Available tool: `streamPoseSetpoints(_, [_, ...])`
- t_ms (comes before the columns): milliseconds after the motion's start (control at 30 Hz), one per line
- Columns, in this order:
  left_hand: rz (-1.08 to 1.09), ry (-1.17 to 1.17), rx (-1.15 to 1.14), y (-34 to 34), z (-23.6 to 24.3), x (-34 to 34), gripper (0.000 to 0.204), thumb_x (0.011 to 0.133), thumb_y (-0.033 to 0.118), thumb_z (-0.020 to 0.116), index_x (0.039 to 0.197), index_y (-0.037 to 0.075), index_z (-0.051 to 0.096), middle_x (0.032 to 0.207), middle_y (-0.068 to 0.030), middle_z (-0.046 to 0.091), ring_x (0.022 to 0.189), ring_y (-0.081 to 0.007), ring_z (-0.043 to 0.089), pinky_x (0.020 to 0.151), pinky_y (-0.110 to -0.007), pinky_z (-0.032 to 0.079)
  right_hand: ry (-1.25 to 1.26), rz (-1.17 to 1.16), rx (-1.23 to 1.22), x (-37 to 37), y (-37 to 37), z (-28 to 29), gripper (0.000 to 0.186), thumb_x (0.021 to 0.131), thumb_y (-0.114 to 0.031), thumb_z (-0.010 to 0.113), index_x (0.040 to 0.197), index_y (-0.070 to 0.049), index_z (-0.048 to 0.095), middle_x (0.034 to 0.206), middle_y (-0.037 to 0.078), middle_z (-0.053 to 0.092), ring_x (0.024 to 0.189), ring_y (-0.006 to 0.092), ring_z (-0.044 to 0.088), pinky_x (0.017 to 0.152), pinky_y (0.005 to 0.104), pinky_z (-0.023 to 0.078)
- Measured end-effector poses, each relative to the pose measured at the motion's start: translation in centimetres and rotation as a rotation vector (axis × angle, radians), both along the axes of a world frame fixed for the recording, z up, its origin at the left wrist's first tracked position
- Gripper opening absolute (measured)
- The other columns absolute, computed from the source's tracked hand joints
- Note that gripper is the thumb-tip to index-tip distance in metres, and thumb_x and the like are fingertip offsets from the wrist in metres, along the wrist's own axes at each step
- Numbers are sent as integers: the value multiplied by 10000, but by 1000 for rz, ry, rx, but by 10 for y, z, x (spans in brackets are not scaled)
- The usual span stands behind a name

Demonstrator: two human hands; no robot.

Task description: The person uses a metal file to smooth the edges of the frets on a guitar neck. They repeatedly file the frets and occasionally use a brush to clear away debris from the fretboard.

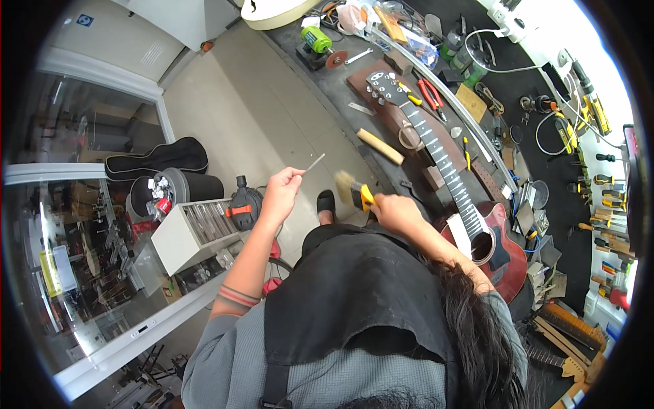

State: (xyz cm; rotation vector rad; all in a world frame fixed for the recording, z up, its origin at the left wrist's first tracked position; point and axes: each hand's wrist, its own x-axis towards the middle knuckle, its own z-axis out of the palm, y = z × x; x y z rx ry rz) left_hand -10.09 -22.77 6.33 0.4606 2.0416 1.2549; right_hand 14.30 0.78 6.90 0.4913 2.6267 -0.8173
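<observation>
My left hand (282, 194) is closed, pinching a short, thin grey strip (315, 161) that points up and to the right; its exact kind is too small to tell. In my right hand (395, 213) is a flat paintbrush (360, 193) with a yellow handle and pale bristles, held with the bristles toward the left. Both hands are in front of my black apron, above the floor and apart from each other. On the bench to the right lies a red acoustic guitar (505, 255), its fretboard (439, 153) facing up and no strings visible. Neither hand touches it.
A wooden block (380, 146) lies at the bench edge near the guitar neck. Red-handled pliers (430, 94) and a green bench grinder (316, 41) are farther along. Trash bin (178, 187), guitar case (160, 158) and white cabinet (184, 235) stand at left.
</observation>
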Motion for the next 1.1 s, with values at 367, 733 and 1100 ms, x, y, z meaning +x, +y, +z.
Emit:
streamPoseSetpoints(367, [12, -37, 51, 18, 31, 47, 251, 1158, 121, 608, 1300, -20, 761, 743, 80, 505, 640, -40, 409, 576, -275, 348, -118, 99, -21, 42, 15, -22, 372, 1110, -373, 614, 1148, -54, 800, 1004, 183, 833, 944, 402, 814, 854, 529, 634])
streamPoseSetpoints(733, [-229, 382, -236, -11, -19, 107, 260, 1085, 151, 676, 1275, 22, 799, 758, -99, 678, 626, -153, 594, 616, -364, 491, 429, -176, -3, 34, 57, 43, 267, 1085, -349, 673, 1160, -100, 733, 934, 190, 785, 908, 430, 775, 790, 558, 599])
streamPoseSetpoints(1100, [-144, 118, -86, 11, -11, 97, 252, 1098, 112, 671, 1269, -37, 781, 838, -9, 710, 733, -107, 606, 681, -319, 501, 373, -187, -15, 50, 51, 41, 335, 1084, -389, 653, 1114, -84, 787, 965, 187, 808, 940, 406, 791, 838, 536, 613])
